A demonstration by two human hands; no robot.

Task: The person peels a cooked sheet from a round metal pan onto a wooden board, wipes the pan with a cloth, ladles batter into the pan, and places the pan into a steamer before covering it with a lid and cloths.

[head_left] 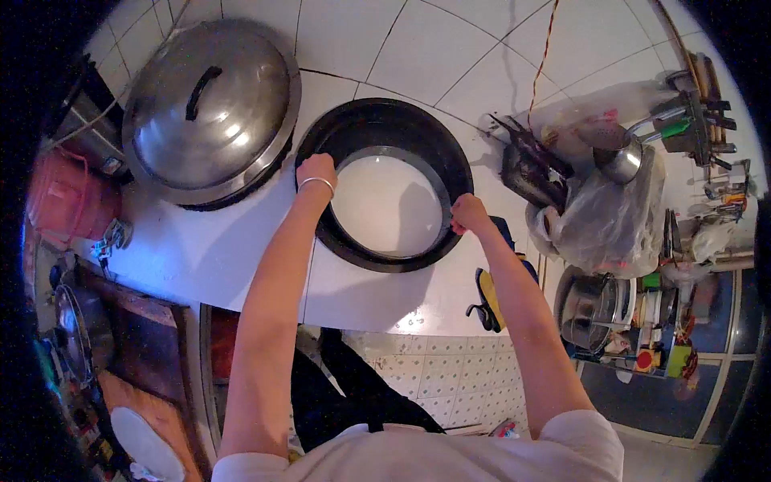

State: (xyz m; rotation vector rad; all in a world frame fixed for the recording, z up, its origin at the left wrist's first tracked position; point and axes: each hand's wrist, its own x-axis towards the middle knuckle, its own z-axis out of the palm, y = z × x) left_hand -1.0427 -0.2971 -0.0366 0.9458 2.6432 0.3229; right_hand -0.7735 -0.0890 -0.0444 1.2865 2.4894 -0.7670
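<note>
A wide black round vessel (385,112) sits on the white counter. Inside it lies a round grey-rimmed pan (389,205) with a smooth white inside; whether that white is its contents or its bottom, I cannot tell. My left hand (316,170), below a bracelet, is closed at the upper left of the grey rim. On the right side, my right hand (470,214) has its fingers closed at the same rim. Both hands are over the black vessel's edge, and the fingertips are partly hidden.
A large metal lid (213,112) covers a pot at the left, beside a pink bucket (76,197). A yellow and dark cloth item (488,297) lies at the counter's front edge. Dark utensils in a holder (534,165) and a plastic bag (618,217) stand at the right.
</note>
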